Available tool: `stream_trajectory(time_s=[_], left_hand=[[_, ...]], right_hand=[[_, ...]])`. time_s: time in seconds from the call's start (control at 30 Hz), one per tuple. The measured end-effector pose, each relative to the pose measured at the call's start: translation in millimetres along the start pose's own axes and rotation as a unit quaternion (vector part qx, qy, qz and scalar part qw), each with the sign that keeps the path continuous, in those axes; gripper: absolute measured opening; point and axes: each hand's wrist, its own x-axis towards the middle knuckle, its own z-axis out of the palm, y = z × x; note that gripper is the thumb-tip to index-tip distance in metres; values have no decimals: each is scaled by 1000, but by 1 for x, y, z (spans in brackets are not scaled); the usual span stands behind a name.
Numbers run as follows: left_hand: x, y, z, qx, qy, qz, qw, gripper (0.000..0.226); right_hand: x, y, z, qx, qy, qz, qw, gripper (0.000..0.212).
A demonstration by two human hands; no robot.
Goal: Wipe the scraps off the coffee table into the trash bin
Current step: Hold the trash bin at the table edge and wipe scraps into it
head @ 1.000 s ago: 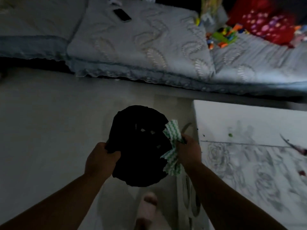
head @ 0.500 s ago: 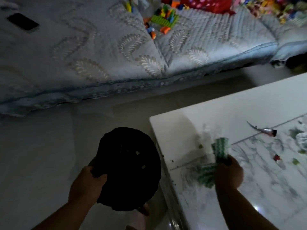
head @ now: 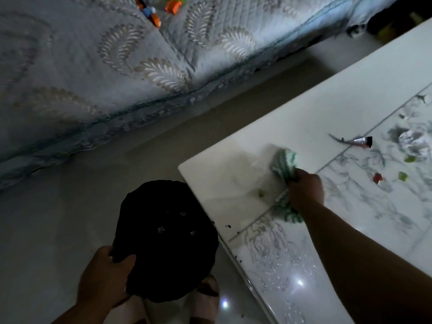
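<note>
My left hand grips the near rim of a black trash bin, held beside the left edge of the white coffee table. My right hand is shut on a green and white cloth pressed on the tabletop near that edge. A small green scrap lies just left of the cloth. To the right lie a red scrap, green scraps, a crumpled white wrapper and a torn silver packet strip. Dark crumbs dot the table's edge.
A sofa with a pale blue quilted cover runs along the far side, with colourful toy blocks on it. A strip of pale floor separates sofa and table. My slippered feet show under the bin.
My right hand has carried the cloth from over the bin onto the tabletop and moved it further in. The view has swung right. My left hand keeps hold of the bin.
</note>
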Motion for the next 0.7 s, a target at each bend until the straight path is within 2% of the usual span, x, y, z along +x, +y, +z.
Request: stream_trajectory(time_s=[0.07, 0.17, 0.23, 0.33, 0.5, 0.57, 0.63, 0.7], left_hand=[[4, -2, -3, 20, -3, -7, 1000, 39], [8, 0, -5, 25, 3, 19, 999, 15], [10, 0, -7, 12, 16, 34, 999, 28], [11, 2, -9, -3, 21, 47, 999, 33], [21, -2, -16, -10, 17, 51, 999, 21], [25, -4, -19, 1, 7, 40, 999, 26], [31, -5, -23, 17, 1, 35, 999, 30], [36, -5, -28, 17, -16, 35, 999, 29]], right_hand=[[-11, -16, 12, -2, -24, -23, 999, 44], [-39, -38, 35, 17, -57, -46, 997, 43], [-62, -52, 51, 28, -79, -55, 995, 45], [-98, -71, 71, 37, -93, -75, 992, 49], [-136, -100, 97, 62, -154, -106, 980, 46], [-149, -110, 106, 79, -201, -110, 970, 39], [-164, -119, 114, 69, -258, -143, 953, 41], [-177, -128, 121, 62, -279, -163, 944, 43]])
